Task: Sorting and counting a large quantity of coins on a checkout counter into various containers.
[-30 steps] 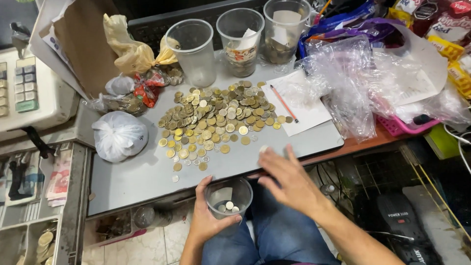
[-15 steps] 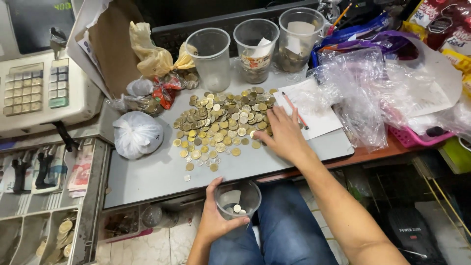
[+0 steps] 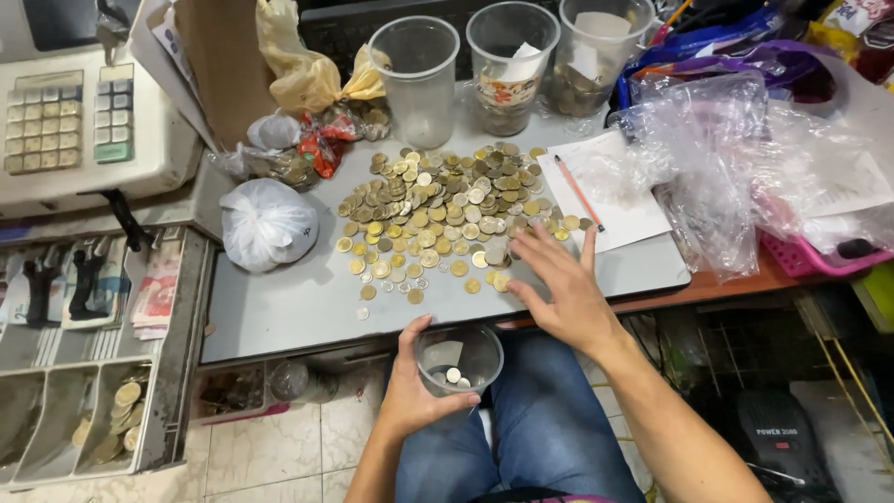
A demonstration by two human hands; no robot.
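Observation:
A wide pile of gold and silver coins point(image 3: 447, 210) is spread over a grey tabletop point(image 3: 279, 303). My right hand point(image 3: 557, 284) lies flat on the table at the pile's near right edge, fingers apart, fingertips on a few coins. My left hand point(image 3: 410, 391) grips a clear plastic cup point(image 3: 461, 359) just below the table's front edge, above my lap. A few coins lie in the cup's bottom.
Three clear cups point(image 3: 416, 65) stand at the back. A tied white bag point(image 3: 268, 224) lies left, a paper with an orange pencil point(image 3: 579, 191) and crumpled plastic bags point(image 3: 717, 158) right. A cash register point(image 3: 88, 121) with its drawer point(image 3: 88, 373) out is at far left.
My right hand went from the table's front edge up to the pile, then slid back toward the near edge with coins under its fingers. The cup stays under the edge.

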